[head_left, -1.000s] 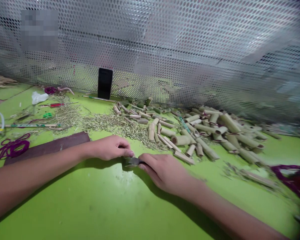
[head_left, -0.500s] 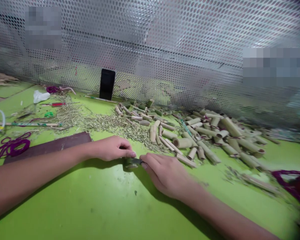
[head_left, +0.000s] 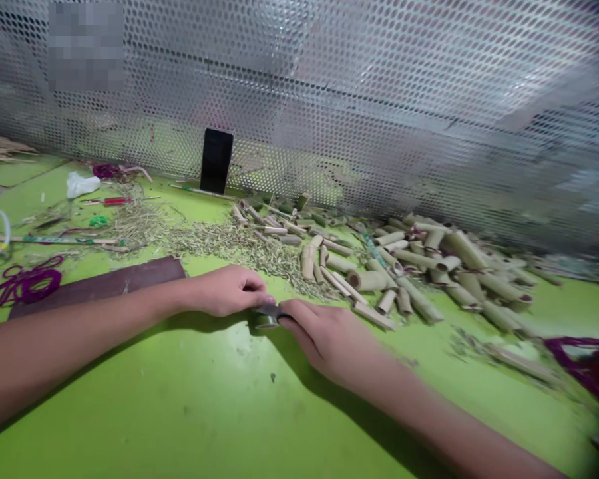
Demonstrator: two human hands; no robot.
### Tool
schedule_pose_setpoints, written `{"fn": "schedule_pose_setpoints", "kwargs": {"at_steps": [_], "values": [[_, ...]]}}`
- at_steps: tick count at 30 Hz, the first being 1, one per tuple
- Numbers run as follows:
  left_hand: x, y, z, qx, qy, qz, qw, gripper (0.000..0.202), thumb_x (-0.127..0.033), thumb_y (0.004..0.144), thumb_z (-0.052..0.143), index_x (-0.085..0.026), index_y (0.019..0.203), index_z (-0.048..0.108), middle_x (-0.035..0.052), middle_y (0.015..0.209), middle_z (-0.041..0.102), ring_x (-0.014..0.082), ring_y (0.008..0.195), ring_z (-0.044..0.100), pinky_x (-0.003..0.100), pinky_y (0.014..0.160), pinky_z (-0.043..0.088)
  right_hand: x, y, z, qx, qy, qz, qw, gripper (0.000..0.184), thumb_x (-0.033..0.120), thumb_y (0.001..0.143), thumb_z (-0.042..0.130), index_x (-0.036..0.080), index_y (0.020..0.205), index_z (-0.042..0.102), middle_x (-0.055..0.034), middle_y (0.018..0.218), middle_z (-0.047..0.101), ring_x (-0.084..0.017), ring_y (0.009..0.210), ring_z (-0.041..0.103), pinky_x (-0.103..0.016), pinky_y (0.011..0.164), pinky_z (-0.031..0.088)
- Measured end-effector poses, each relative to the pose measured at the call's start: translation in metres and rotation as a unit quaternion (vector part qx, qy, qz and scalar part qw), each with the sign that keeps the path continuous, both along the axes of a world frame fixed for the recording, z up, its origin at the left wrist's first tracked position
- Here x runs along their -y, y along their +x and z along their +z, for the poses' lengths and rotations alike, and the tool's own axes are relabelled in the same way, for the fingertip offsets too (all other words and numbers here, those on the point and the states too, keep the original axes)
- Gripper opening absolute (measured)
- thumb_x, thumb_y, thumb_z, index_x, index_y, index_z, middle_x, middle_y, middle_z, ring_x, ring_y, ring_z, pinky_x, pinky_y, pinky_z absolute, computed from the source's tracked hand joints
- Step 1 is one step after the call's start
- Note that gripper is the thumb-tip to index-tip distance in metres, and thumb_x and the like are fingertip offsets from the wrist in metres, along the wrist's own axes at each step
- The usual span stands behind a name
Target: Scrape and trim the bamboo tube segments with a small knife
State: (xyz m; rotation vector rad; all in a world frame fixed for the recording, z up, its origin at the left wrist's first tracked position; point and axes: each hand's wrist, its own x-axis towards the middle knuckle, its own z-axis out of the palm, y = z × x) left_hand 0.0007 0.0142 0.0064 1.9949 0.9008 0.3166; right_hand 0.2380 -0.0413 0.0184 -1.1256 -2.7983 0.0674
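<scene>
My left hand point(head_left: 232, 291) is closed, with thumb and fingertips pinched at a short piece of bamboo point(head_left: 265, 323) low over the green table. Only the piece's pale cut end shows clearly. In my right hand point(head_left: 327, 332) is a small knife, fingers wrapped round its handle. The knife's grey blade point(head_left: 268, 309) lies across the top of the bamboo piece, close to my left fingertips. Most of the handle is hidden by my right hand.
Bamboo tube pieces point(head_left: 369, 281) heap up behind and to the right, beside shavings point(head_left: 214, 243). A dark brown board point(head_left: 130, 278) lies past my left forearm. A phone point(head_left: 216, 161) leans on the perforated metal screen point(head_left: 289, 100). Purple cord point(head_left: 32, 285) lies at left.
The knife blade has tilted slightly and sits a little higher against the bamboo piece. Both hands keep their grip. The whole view has shifted slightly.
</scene>
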Motion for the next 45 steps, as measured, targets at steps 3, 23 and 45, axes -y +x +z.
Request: {"fn": "schedule_pose_setpoints", "kwargs": {"at_steps": [3, 23, 45], "values": [[0.001, -0.001, 0.003, 0.002, -0.010, -0.007, 1.000, 0.049, -0.062, 0.096, 0.053, -0.020, 0.072, 0.051, 0.0010, 0.072, 0.050, 0.0165, 0.066, 0.046, 0.030, 0.060, 0.032, -0.002, 0.001, 0.002, 0.011, -0.026, -0.008, 1.000, 0.025, 0.028, 0.111, 0.043, 0.019, 0.095, 0.060, -0.0011, 0.072, 0.068, -0.015, 0.055, 0.060, -0.027, 0.051, 0.030], [-0.002, -0.001, -0.001, 0.010, 0.003, -0.004, 1.000, 0.046, -0.059, 0.094, 0.057, -0.019, 0.072, 0.053, -0.0002, 0.070, 0.050, 0.0151, 0.066, 0.046, 0.029, 0.060, 0.033, -0.005, 0.002, 0.002, 0.021, -0.046, 0.005, 0.999, 0.023, 0.024, 0.109, 0.043, 0.018, 0.099, 0.062, -0.0028, 0.072, 0.069, -0.015, 0.054, 0.059, -0.027, 0.051, 0.030], [0.000, -0.005, 0.002, 0.003, 0.023, -0.014, 1.000, 0.044, -0.057, 0.097, 0.056, -0.018, 0.078, 0.061, 0.0031, 0.079, 0.059, 0.0179, 0.075, 0.054, 0.029, 0.065, 0.037, -0.001, 0.006, -0.002, -0.035, 0.059, 0.036, 0.997, 0.038, 0.027, 0.112, 0.031, 0.015, 0.096, 0.063, -0.0039, 0.070, 0.067, -0.015, 0.054, 0.058, -0.028, 0.050, 0.032]]}}
